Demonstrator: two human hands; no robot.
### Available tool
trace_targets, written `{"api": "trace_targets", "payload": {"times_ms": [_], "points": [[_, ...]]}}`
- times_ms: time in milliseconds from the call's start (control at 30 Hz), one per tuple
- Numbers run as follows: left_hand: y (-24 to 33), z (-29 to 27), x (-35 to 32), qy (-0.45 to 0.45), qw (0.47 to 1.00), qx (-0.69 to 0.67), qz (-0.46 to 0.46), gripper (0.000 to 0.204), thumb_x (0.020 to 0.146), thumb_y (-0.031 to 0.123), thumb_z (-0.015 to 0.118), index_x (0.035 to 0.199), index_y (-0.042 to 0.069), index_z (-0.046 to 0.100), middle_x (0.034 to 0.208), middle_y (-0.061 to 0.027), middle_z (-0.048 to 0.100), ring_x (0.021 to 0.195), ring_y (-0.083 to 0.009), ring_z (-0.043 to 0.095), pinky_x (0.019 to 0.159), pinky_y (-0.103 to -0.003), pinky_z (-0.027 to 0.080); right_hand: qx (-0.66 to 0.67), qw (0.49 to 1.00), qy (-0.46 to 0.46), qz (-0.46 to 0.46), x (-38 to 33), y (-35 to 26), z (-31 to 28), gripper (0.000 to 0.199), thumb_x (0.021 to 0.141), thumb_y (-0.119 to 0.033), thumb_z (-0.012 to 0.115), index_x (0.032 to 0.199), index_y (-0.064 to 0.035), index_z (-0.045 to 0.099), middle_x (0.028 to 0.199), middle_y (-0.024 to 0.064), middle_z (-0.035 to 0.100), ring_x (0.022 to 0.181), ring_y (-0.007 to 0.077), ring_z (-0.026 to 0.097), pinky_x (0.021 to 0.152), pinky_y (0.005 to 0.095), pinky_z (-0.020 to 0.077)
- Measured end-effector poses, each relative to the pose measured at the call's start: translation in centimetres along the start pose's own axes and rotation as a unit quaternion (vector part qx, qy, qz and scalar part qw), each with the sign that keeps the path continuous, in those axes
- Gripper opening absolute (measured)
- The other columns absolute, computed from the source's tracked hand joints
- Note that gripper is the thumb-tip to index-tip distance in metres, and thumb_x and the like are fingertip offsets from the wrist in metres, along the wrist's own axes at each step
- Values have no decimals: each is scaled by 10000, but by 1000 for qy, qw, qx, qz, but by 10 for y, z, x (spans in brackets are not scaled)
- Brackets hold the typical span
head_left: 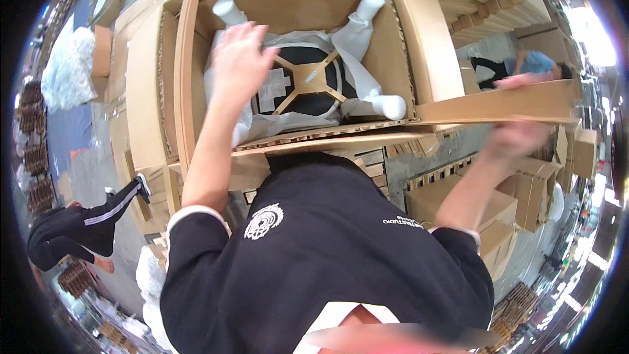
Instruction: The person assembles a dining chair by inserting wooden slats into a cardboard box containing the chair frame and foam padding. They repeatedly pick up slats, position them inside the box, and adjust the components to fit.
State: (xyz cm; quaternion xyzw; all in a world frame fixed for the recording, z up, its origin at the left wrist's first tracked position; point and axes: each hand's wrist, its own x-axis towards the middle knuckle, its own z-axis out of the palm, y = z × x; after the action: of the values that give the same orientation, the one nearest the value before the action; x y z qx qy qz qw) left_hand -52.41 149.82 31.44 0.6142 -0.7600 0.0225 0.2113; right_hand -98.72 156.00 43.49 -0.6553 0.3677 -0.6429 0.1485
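Inside the open cardboard box (298, 10), a black seat (316, 103) lies underside up, wooden cross frame (309, 79) on top, white-wrapped legs (368, 8) pointing out at the corners. Left hand (240, 59) is wide, fingers loosely spread, over the box's left side by the upper-left leg; contact unclear. Right hand (519, 136) is at the long cardboard strip (481, 104) running off the box's near-right corner; it's motion-blurred, probably gripping, but can't tell how closed.
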Motion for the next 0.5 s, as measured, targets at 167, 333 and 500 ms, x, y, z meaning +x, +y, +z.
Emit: {"api": "trace_targets", "payload": {"times_ms": [167,333,500], "points": [[-97,-51,-105,-29,936,63,-346,956,907,434,847,1637,-18,426,1609,-276,529,1508,-428,479,1264,-487,389,-313,905,-100,268,-173,42,-11,883,895,-191,872,1678,-143,467,1820,159,251,1672,357,246,1344,519,221],[-135,-35,-150,-96,881,-120,-447,1029,849,464,894,1596,-90,452,1515,-315,612,1414,-386,613,1201,-446,470,-158,978,3,138,-83,61,-67,723,1099,-396,611,1685,-39,382,1770,140,358,1634,312,318,1316,533,262],[-141,-38,-137,-89,855,-171,-482,805,838,430,902,1389,-106,659,1252,-249,772,1152,-305,752,1021,-425,565,-214,946,-236,61,-51,98,83,506,1079,-280,695,1515,-40,603,1586,139,585,1497,292,507,1233,424,410]]}}
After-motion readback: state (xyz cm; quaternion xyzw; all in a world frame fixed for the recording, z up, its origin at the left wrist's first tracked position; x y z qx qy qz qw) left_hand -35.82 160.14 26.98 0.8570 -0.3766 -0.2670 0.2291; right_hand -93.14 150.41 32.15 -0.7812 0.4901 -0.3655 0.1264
